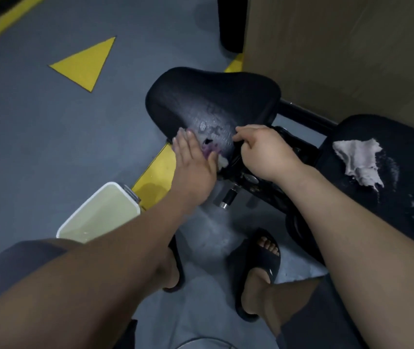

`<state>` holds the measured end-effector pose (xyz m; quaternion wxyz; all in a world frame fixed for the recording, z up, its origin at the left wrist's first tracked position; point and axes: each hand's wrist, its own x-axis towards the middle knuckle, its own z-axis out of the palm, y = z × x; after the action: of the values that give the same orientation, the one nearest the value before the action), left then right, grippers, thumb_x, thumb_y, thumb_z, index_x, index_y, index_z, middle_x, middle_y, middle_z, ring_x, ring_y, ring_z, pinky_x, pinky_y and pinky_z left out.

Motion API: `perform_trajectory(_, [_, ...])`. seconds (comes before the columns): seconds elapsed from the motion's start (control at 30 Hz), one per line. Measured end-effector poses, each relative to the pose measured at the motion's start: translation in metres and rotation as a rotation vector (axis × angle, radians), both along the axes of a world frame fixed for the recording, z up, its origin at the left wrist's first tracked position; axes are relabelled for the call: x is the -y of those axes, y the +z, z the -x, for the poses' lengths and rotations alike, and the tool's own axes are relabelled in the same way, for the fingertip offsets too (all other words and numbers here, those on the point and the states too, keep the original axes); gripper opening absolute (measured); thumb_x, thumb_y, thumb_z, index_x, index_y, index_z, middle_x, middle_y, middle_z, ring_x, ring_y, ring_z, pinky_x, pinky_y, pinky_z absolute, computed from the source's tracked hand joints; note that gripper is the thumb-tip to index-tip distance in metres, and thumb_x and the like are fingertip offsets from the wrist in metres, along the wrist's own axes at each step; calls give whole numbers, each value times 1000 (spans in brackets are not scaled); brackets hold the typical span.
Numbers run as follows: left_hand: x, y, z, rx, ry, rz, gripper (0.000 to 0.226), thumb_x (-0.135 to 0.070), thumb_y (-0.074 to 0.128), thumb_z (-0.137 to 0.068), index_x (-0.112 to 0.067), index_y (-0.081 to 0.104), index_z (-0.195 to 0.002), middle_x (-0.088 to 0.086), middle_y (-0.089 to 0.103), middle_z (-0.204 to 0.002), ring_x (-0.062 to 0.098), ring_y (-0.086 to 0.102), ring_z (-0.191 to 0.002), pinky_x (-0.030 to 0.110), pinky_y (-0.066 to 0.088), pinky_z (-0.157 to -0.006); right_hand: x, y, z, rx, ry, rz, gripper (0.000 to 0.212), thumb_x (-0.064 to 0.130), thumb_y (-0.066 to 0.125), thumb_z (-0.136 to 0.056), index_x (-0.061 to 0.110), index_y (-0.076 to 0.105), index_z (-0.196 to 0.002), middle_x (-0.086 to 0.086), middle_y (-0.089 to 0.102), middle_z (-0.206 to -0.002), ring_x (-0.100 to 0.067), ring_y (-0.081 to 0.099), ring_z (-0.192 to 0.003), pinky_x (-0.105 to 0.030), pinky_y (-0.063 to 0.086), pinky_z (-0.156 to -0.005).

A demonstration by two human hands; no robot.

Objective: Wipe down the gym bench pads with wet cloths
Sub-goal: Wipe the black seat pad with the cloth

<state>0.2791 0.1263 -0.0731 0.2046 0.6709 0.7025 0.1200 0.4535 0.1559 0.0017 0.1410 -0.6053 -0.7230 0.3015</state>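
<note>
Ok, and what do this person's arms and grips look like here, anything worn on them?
The left grip and right grip are bare hands, with no gloves, rings, watch or wristbands visible. Both forearms are bare, and no sleeves are in view. Lower in the frame are dark grey shorts and black open-toed slide sandals.

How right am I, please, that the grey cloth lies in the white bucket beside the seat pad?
Not so: the head view shows the grey cloth on the right-hand bench pad, not in the white bucket beside the seat pad.
</note>
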Motion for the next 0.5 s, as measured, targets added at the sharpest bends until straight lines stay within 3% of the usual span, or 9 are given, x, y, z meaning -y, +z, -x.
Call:
perform_trajectory(0.1, [14,4,6,-210,-209,-4,79,-49,11,-103,8,3,-158,30,-3,-166,44,-8,-155,48,-4,-128,6,12,1,15,-39,33,38,8,43,-95,18,72,-117,-2,63,-128,-21,55,-123,-29,44,-106])
perform_trajectory(0.2, [-3,18,19,-344,-424,16,75,-46,30,-108,-3,-3,-161,19,-8,-169,34,-13,-156,42,-7,-127,16,23,4,43,-67,44,33,12,45,-95,19,73,-112,-3,65,-125,-23,58,-117,-30,47,-101])
perform_trajectory(0.37, [-36,62,30,-36,-515,230,99,-43,67,-95,-18,1,-164,5,-1,-172,20,-7,-158,39,4,-128,41,24,13,109,-18,70,32,13,46,-95,15,71,-115,-8,62,-121,-27,58,-115,-33,48,-99])
perform_trajectory(0.43, [-40,73,35,143,-440,304,103,-24,74,-90,-21,2,-164,2,24,-166,19,21,-155,28,23,-123,45,24,14,125,0,50,34,12,45,-95,14,69,-119,-8,60,-122,-27,55,-117,-32,46,-101])
perform_trajectory(0.5, [-41,77,45,277,-315,283,97,-7,65,-89,-23,6,-164,-8,38,-155,11,48,-137,16,42,-105,45,23,15,156,27,8,36,12,45,-96,11,67,-124,-8,58,-126,-27,51,-120,-33,44,-104])
